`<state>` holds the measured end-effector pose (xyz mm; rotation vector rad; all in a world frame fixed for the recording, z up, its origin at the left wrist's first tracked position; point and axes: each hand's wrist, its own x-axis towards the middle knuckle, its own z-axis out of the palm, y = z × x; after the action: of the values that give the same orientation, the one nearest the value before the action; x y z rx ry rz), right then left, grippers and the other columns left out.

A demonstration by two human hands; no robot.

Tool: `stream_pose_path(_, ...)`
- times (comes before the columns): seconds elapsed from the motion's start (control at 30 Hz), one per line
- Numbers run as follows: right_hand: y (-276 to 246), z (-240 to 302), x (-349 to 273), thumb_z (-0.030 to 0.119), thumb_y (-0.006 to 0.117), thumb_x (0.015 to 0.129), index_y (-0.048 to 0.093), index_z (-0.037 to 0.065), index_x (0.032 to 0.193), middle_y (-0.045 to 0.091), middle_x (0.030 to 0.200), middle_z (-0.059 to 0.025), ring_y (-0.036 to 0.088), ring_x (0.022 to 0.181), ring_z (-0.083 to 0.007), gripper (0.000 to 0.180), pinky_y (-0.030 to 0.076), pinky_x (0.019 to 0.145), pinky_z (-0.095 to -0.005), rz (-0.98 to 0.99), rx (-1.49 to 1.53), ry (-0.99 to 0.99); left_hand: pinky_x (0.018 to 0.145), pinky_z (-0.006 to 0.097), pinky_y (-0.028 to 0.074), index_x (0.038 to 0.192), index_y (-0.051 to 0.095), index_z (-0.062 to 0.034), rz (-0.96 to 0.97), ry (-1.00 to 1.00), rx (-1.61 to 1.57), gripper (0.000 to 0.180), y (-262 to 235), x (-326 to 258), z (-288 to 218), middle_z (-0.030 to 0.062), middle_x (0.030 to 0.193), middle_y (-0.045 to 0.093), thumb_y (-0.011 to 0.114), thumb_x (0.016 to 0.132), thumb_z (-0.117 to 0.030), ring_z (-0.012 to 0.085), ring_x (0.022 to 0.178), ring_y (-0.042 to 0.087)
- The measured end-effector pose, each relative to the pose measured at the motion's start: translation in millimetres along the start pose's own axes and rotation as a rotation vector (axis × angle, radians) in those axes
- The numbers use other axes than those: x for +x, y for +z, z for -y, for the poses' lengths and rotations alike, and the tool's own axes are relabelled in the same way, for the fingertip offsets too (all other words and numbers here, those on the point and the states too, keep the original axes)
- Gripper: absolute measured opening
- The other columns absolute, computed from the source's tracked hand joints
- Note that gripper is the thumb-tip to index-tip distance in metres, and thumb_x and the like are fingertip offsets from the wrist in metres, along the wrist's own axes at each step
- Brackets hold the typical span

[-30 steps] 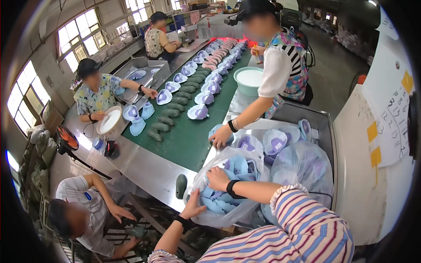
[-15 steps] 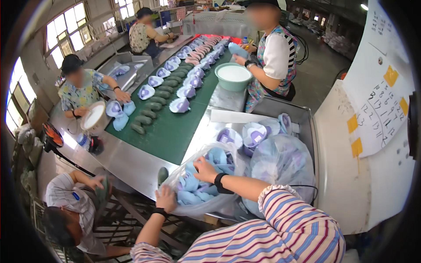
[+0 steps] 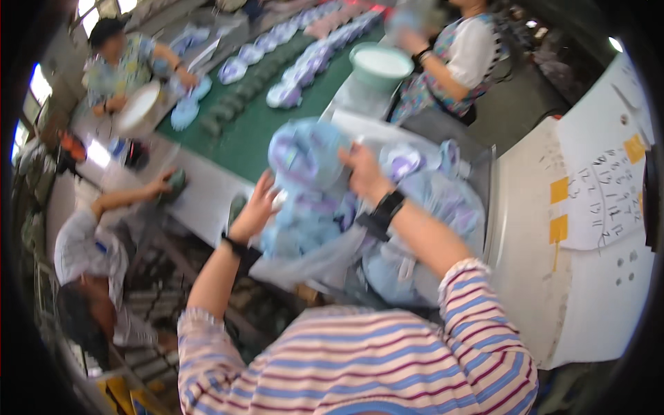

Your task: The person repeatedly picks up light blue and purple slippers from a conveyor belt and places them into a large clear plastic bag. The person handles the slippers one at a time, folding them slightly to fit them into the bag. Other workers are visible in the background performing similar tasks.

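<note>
Both forearms reach up from striped sleeves. The left hand [image 3: 257, 207] and right hand [image 3: 363, 173] clamp a clear bag of blue shoe uppers [image 3: 311, 200], lifted above the metal table [image 3: 207, 194]. Motion blur hides the fingers' exact hold.

Left hand [image 3: 257, 207] and right hand [image 3: 364, 173] were raised, fingers curled closed, forearms angled inward from striped sleeves.

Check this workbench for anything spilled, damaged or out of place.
Nothing stands out. The left hand and right hand lift a bunch of blue and purple shoe pieces out of a clear plastic bag; more bagged pieces sit beside it. The picture is motion-blurred, so fine damage cannot be judged.
</note>
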<state>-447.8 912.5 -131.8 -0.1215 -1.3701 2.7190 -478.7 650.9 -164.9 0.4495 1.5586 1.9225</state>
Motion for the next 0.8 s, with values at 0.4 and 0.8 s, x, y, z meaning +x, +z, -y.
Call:
stream_pose_path(0.4, 21, 67, -32, 0.007, 0.057, 0.085, 0.048, 0.004, 0.101, 0.059, 0.099, -0.0048, 0.055, 0.093, -0.0138, 0.019, 0.043, 0.084, -0.0268, 0.077, -0.073, -0.181, 0.079, 0.036, 0.048, 0.108, 0.050, -0.0085, 0.020, -0.072, -0.518, 0.024, 40, 3, -13, 0.0073, 0.105, 0.056, 0.051, 0.084, -0.004, 0.0209, 0.093, 0.057)
stream_pose_path(0.8, -79, 35, 22, 0.010, 0.049, 0.090, 0.047, 0.000, 0.109, 0.057, 0.099, -0.0104, 0.056, 0.089, -0.0190, 0.022, 0.045, 0.081, -0.0345, -0.219, -0.089, -0.006, 0.091, 0.040, 0.040, 0.129, 0.031, -0.0045, -0.040, 0.034, 0.642, 0.066, 51, 56, 27, 0.0152, 0.118, 0.049, 0.063, 0.079, -0.033, 0.0297, 0.112, 0.046)
